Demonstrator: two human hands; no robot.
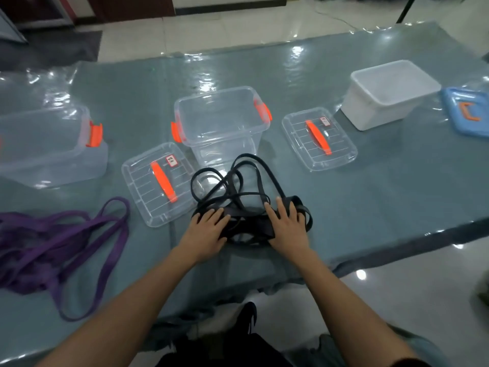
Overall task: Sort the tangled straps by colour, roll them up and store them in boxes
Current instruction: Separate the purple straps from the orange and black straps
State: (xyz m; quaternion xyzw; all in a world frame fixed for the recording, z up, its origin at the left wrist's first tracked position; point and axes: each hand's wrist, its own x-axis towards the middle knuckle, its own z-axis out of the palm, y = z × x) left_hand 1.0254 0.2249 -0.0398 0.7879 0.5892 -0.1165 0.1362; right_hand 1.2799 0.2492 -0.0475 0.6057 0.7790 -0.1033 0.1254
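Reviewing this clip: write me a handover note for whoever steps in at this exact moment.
Left hand: flat on the black strap, fingers straight.
Right hand: likewise, on the tangle's right side.
The black strap lies tangled near the table edge, in front of the clear box. The purple strap is heaped apart on the left.
Done: colours separated.
Left: untangle, roll and box both. The clear box, left box and white box look empty, lids off.

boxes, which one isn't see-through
The white box at the far right, next to the blue lid. The middle box and the left box are both clear plastic.
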